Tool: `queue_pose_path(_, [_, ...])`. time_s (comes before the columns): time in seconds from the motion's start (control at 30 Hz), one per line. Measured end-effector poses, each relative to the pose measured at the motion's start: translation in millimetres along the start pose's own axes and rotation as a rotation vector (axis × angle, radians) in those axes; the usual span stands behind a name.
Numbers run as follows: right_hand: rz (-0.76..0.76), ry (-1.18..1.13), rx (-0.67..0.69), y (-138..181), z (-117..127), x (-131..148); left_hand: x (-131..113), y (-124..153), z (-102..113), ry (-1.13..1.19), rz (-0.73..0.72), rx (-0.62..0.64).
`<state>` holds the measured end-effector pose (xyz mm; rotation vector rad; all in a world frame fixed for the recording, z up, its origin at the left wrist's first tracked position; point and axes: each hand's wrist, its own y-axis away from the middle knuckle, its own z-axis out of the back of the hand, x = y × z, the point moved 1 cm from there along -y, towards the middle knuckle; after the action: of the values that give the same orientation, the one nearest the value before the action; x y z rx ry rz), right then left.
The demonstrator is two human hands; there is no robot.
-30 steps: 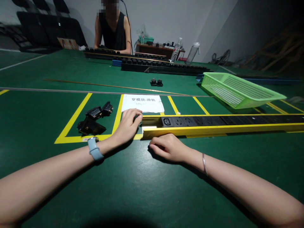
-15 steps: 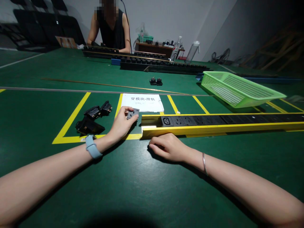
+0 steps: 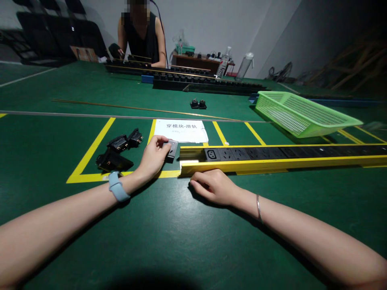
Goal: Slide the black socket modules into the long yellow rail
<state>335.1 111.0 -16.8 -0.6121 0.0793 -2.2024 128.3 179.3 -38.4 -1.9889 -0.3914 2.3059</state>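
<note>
My left hand (image 3: 155, 158) pinches a black socket module (image 3: 172, 150) between thumb and fingers, just left of the open end of a long yellow rail (image 3: 208, 166). A small gap separates the module from the rail. Inside the channel sits a row of black sockets (image 3: 238, 154), set back from that open end. My right hand (image 3: 216, 187) is loosely curled, its knuckles against the front side of the rail, and nothing shows in its fingers. Several loose black modules (image 3: 116, 159) lie to the left of my left hand.
A paper sign (image 3: 181, 131) lies behind my left hand. The light green basket (image 3: 302, 112) stands beyond the rail at right. Two small black parts (image 3: 198, 104) and thin brass strips (image 3: 136, 108) lie farther back. Across the table a person (image 3: 142, 38) sits behind black rails (image 3: 205, 82).
The socket module has turned in my left hand's fingers and its lower edge now tips downward. My right hand has barely moved. The person opposite has raised one hand, holding a dark object.
</note>
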Motion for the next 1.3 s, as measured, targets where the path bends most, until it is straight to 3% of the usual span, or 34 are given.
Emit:
queue_pose_path(0.53, [-0.258, 0.015, -0.219, -2.9, 0.5, -7.7, -10.5, 0.9, -0.4, 0.205, 0.041, -0.039])
queue_pose_path(0.8, [-0.206, 0.039, -0.089, -3.8, 2.1, -10.5, -12.5, 1.6, -1.7, 0.308, 0.035, -0.003])
queue_pose_path(1.3, [-0.189, 0.066, -0.053, -3.7, 2.3, -7.9, -11.2, 1.1, -1.0, 0.269, 0.050, 0.057])
